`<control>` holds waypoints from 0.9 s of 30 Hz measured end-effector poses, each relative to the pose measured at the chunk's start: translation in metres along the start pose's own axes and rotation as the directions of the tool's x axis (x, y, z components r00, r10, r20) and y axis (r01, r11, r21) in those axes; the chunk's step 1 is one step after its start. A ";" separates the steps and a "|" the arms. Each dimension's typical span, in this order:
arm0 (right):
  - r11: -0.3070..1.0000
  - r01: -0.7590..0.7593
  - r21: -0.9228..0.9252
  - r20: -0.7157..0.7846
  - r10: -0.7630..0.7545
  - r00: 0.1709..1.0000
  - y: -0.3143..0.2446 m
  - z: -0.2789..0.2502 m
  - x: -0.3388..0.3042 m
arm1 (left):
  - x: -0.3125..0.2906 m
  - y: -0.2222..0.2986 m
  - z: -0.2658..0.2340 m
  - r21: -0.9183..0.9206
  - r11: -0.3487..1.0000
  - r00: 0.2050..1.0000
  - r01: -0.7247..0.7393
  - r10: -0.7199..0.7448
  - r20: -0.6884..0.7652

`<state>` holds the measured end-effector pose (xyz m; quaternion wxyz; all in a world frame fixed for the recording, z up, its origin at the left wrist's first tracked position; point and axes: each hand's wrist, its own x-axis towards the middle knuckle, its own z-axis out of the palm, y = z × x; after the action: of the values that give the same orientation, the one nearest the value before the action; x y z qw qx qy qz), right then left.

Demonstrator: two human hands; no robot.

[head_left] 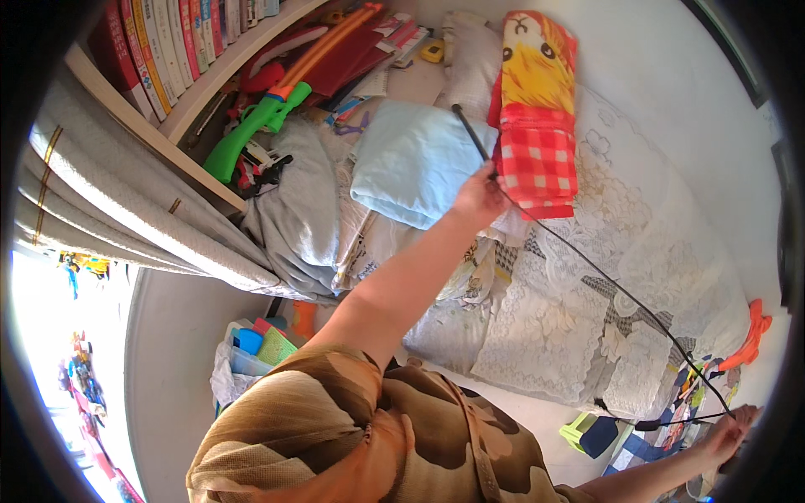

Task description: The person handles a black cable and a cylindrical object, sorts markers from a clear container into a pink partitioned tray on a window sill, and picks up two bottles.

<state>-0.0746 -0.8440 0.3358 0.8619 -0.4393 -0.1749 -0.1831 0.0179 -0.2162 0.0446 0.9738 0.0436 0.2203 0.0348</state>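
My left hand (482,199) is closed around the lower end of a slim black rod (471,132), which points up and away over a folded light blue cloth (415,159). From that hand a thin black cord (616,285) runs in a long curve to the lower right. There my right hand (731,434) has its fingers closed on the cord. A second stretch of cord, with a thicker black piece (647,425) on it, leads left from the right hand. Just right of the left hand lies a folded red checked blanket (539,126) with a yellow animal picture.
A lace-covered bed (545,335) spreads below the cord. On the left stand a bookshelf (180,101) and a grey curtain (151,210). Near the shelf lies a green and orange toy gun (268,113). A plastic-lined bin (239,365) and a yellow-green object (579,432) stand low down.
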 end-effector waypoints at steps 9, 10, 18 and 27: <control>0.963 -0.263 -0.065 -0.669 0.154 0.727 0.089 -0.244 0.012 | -0.091 0.007 0.002 0.310 0.932 0.967 -0.190 0.122 0.226; 0.955 -0.280 -0.096 -0.696 0.137 0.705 0.101 -0.247 0.002 | -0.106 0.003 0.011 0.410 0.883 0.961 -0.228 0.138 0.239; 0.721 -0.573 -0.390 -0.562 0.307 0.768 0.200 -0.133 -0.023 | -0.181 -0.027 0.011 0.682 0.686 0.944 -0.254 0.023 0.329; 0.772 -0.460 -0.439 0.199 0.582 0.788 0.273 0.151 -0.113 | -0.225 -0.074 -0.043 0.694 0.715 0.993 -0.086 0.001 0.122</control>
<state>-0.0661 -0.5527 0.1777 0.7395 -0.6476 -0.1456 0.1118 -0.1994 -0.3066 0.0941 0.8954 0.4142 0.1609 -0.0304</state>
